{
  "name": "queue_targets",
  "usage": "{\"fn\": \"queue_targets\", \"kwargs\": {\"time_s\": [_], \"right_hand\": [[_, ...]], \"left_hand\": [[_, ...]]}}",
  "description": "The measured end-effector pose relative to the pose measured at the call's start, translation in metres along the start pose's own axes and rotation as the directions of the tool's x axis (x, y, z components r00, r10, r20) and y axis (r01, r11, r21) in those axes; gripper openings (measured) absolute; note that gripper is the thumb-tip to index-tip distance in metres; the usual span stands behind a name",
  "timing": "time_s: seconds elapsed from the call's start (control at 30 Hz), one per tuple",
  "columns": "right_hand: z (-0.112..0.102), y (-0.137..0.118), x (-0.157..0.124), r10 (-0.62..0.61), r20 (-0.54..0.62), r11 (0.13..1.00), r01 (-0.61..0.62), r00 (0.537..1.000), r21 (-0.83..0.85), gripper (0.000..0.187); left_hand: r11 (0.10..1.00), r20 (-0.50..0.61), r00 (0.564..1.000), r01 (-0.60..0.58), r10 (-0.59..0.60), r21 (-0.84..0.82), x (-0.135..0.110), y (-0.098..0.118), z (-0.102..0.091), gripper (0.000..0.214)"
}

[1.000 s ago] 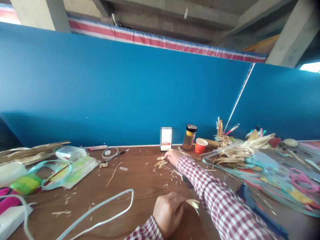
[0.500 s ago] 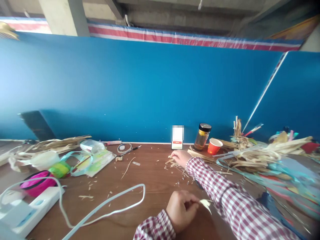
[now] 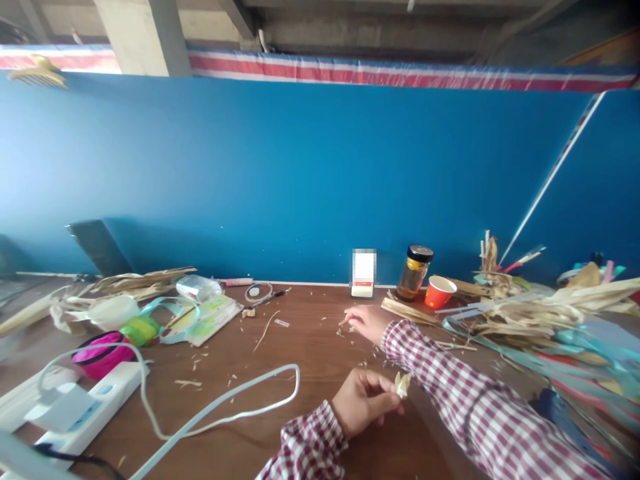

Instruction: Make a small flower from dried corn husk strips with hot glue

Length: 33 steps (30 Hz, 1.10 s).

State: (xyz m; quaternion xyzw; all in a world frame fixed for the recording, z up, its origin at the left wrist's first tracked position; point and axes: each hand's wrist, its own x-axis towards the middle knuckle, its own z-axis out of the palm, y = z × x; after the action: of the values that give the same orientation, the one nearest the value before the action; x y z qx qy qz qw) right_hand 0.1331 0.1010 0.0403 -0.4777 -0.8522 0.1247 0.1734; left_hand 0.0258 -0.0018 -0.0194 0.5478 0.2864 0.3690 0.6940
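Pale dried husk piece (image 3: pixel 403 384) is pinched between the thumb and closed fingers of the left hand (image 3: pixel 361 405), sticking out just past the fingertips, low over the brown tabletop (image 3: pixel 310 360). The right hand (image 3: pixel 369 323) lies farther forward, fingers curled onto loose husk scraps (image 3: pixel 344 325); whether they grip any cannot be told. An orange cup (image 3: pixel 440 292) stands near.

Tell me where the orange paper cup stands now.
In the head view, the orange paper cup stands right of centre at the far edge of the table, just right of the black-lidded jar, beyond the right hand.
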Motion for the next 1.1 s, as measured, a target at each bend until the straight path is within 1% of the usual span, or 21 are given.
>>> {"fn": "queue_targets", "kwargs": {"time_s": [0.1, 0.23, 0.37, 0.43, 0.47, 0.5, 0.57, 0.67, 0.77, 0.83, 0.9, 1.0, 1.1], "right_hand": [[-0.006, 0.003, -0.011, -0.007, -0.013, 1.000, 0.007, 1.000, 0.019, 0.019], [-0.019, 0.010, -0.030, -0.010, -0.012, 1.000, 0.010, 1.000, 0.001, 0.019], [-0.038, 0.014, -0.050, 0.034, -0.024, 0.998, -0.036, 0.999, -0.052, 0.020], [-0.050, 0.016, -0.062, 0.063, -0.047, 0.996, -0.066, 0.997, -0.062, 0.021], [-0.057, 0.017, -0.070, 0.073, -0.071, 0.995, -0.078, 0.995, -0.062, 0.021], [-0.062, 0.017, -0.078, 0.082, -0.098, 0.994, -0.088, 0.992, -0.059, 0.022], [-0.072, 0.018, -0.097, 0.103, -0.161, 0.993, -0.112, 0.981, -0.042, 0.022], [-0.080, 0.017, -0.130, 0.149, -0.237, 0.988, -0.155, 0.960, -0.010, 0.021], [-0.079, 0.013, -0.163, 0.210, -0.242, 0.977, -0.214, 0.947, 0.008, 0.019], [-0.075, 0.009, -0.180, 0.244, -0.214, 0.969, -0.249, 0.946, 0.006, 0.018], [-0.068, 0.005, -0.192, 0.262, -0.177, 0.963, -0.268, 0.949, -0.011, 0.016], [-0.056, 0.001, -0.194, 0.261, -0.109, 0.962, -0.269, 0.959, -0.057, 0.015], [-0.043, 0.001, -0.174, 0.247, -0.090, 0.957, -0.257, 0.965, -0.131, 0.015]], "left_hand": [[1.000, -0.018, 1.000, -0.005, 0.004, -0.016, 0.001, 0.000, 0.000, 0.032], [0.999, -0.076, 0.997, -0.014, 0.011, -0.044, 0.002, 0.002, 0.000, 0.032], [0.997, -0.119, 0.992, -0.058, 0.051, -0.056, 0.003, 0.003, -0.001, 0.030], [0.993, -0.197, 0.978, -0.086, 0.069, -0.082, 0.005, 0.004, -0.003, 0.029], [0.989, -0.263, 0.961, -0.115, 0.088, -0.091, 0.005, 0.005, -0.005, 0.028], [0.983, -0.340, 0.934, -0.153, 0.109, -0.104, 0.006, 0.006, -0.008, 0.028], [0.966, -0.483, 0.865, -0.227, 0.140, -0.126, 0.007, 0.009, -0.014, 0.027], [0.943, -0.617, 0.770, -0.305, 0.163, -0.132, 0.008, 0.012, -0.025, 0.028], [0.933, -0.703, 0.691, -0.341, 0.166, -0.115, 0.008, 0.013, -0.035, 0.030], [0.931, -0.720, 0.676, -0.344, 0.154, -0.124, 0.008, 0.013, -0.039, 0.030], [0.929, -0.732, 0.665, -0.348, 0.148, -0.128, 0.009, 0.012, -0.041, 0.031], [0.935, -0.740, 0.662, -0.326, 0.118, -0.142, 0.010, 0.011, -0.040, 0.035], [0.946, -0.733, 0.673, -0.294, 0.104, -0.136, 0.011, 0.009, -0.038, 0.038]]}}
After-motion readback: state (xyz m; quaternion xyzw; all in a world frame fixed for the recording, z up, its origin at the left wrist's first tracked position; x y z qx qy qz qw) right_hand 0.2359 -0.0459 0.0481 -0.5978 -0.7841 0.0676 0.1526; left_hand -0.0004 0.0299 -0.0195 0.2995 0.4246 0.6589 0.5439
